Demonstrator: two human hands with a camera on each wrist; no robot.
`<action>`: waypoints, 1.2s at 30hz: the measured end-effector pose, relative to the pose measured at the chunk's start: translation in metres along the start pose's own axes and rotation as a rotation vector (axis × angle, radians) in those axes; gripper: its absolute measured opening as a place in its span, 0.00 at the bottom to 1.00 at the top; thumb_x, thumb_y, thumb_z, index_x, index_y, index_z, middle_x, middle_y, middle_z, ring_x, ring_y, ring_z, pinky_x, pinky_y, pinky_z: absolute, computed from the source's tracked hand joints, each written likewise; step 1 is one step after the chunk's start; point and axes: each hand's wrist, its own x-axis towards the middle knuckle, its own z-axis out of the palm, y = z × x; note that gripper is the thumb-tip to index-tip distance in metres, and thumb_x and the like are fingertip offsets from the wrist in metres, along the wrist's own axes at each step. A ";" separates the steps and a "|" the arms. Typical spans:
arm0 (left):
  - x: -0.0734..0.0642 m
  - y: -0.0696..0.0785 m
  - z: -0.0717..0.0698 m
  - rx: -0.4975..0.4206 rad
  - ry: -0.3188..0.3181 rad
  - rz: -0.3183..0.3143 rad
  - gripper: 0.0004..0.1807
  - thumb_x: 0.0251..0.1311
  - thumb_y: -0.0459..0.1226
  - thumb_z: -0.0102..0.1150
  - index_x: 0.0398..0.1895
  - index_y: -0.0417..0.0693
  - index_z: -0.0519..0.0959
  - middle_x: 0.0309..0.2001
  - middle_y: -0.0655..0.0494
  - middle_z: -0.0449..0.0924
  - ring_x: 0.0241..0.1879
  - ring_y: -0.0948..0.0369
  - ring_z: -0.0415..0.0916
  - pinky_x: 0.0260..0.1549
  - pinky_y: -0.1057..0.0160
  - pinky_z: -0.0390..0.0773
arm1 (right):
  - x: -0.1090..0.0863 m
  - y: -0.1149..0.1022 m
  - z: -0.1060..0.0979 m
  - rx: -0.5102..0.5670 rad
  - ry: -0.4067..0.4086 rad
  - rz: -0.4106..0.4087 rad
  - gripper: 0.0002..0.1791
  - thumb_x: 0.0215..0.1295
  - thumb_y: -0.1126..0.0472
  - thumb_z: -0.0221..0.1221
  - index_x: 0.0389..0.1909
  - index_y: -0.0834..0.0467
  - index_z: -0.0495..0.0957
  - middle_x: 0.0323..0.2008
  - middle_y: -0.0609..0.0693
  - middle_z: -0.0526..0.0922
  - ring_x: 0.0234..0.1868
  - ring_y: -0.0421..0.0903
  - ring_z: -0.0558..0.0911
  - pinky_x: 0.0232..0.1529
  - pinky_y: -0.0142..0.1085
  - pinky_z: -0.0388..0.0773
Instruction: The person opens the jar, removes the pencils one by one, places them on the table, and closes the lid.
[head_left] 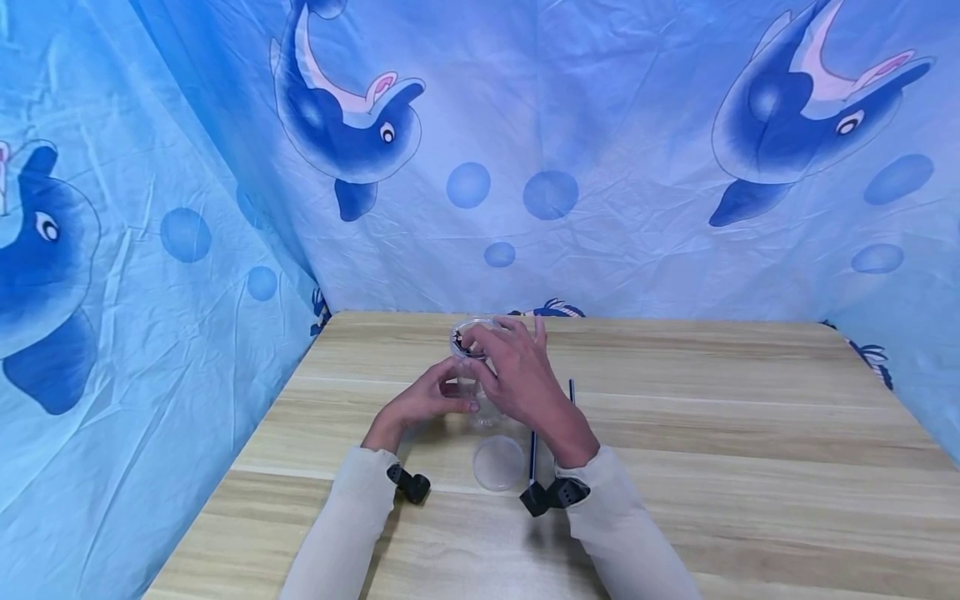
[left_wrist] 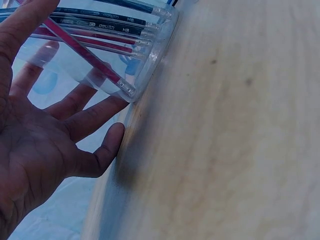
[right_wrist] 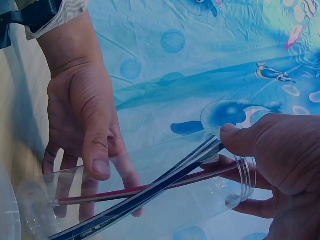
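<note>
A clear plastic jar stands on the table with several dark and red pencils leaning inside it. My left hand holds the jar's side, thumb in front and fingers spread round behind the wall. Over the open mouth is my right hand, its fingers bent in at the rim. In the right wrist view its thumb and fingers pinch at the upper ends of the dark pencils. A red pencil crosses them inside the jar.
A round translucent lid lies flat on the wooden table, in front of the jar. One dark blue pencil lies to its right, partly under my right wrist. A blue dolphin-print cloth hangs behind and at the left.
</note>
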 end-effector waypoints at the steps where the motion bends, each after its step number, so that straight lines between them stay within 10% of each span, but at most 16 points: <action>1: 0.000 0.000 0.000 0.004 0.002 -0.001 0.44 0.56 0.29 0.71 0.74 0.54 0.62 0.62 0.44 0.70 0.61 0.45 0.73 0.59 0.50 0.74 | 0.000 0.000 0.000 0.009 0.003 0.003 0.09 0.67 0.58 0.64 0.46 0.48 0.76 0.38 0.44 0.87 0.67 0.59 0.70 0.67 0.72 0.41; 13: 0.000 0.001 0.000 0.017 0.038 -0.045 0.42 0.54 0.30 0.73 0.72 0.56 0.65 0.64 0.46 0.69 0.63 0.45 0.70 0.61 0.48 0.72 | 0.003 0.000 0.003 0.200 0.112 0.078 0.19 0.56 0.65 0.73 0.47 0.56 0.80 0.35 0.47 0.86 0.56 0.52 0.76 0.69 0.69 0.42; 26: 0.001 -0.002 -0.001 0.001 0.001 -0.004 0.46 0.55 0.29 0.71 0.76 0.59 0.61 0.62 0.45 0.71 0.61 0.43 0.73 0.59 0.49 0.74 | 0.005 0.003 0.003 0.416 0.178 0.118 0.12 0.52 0.67 0.74 0.37 0.58 0.84 0.34 0.48 0.87 0.45 0.47 0.83 0.57 0.46 0.72; 36: 0.001 -0.001 -0.001 -0.006 -0.005 -0.020 0.45 0.56 0.31 0.71 0.75 0.59 0.61 0.61 0.45 0.72 0.62 0.41 0.72 0.59 0.49 0.74 | 0.005 0.004 0.005 0.472 0.174 0.150 0.07 0.56 0.65 0.72 0.35 0.58 0.85 0.38 0.49 0.87 0.53 0.50 0.81 0.58 0.47 0.73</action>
